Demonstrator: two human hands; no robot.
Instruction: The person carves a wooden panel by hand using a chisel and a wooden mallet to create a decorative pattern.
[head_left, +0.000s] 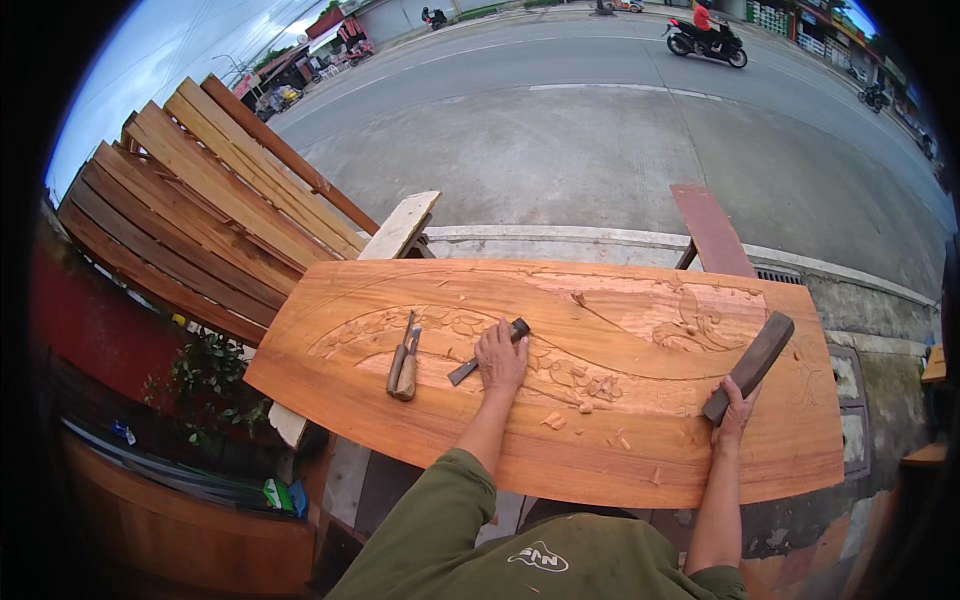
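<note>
A wide orange-brown wooden panel [600, 465] with carved leaf and scroll relief lies in front of me. My left hand [501, 361] is closed over a chisel [518, 328] resting low on the carving. Its dark handle sticks out beyond my fingers, and its flat blade points to the near left. My right hand [735, 408] grips a dark rectangular wooden mallet block [757, 362] by its near end, tilted over the panel's right part. Left of my left hand, two wooden-handled carving chisels [404, 376] lie side by side on the panel.
Wood shavings [555, 421] are scattered over the panel. Trestle ends, a pale board [402, 225] and a reddish board [712, 228], stick out from under its far edge. Long planks [205, 200] lean at the left above a plant [208, 385]. Beyond runs a road with a motorcycle [706, 42].
</note>
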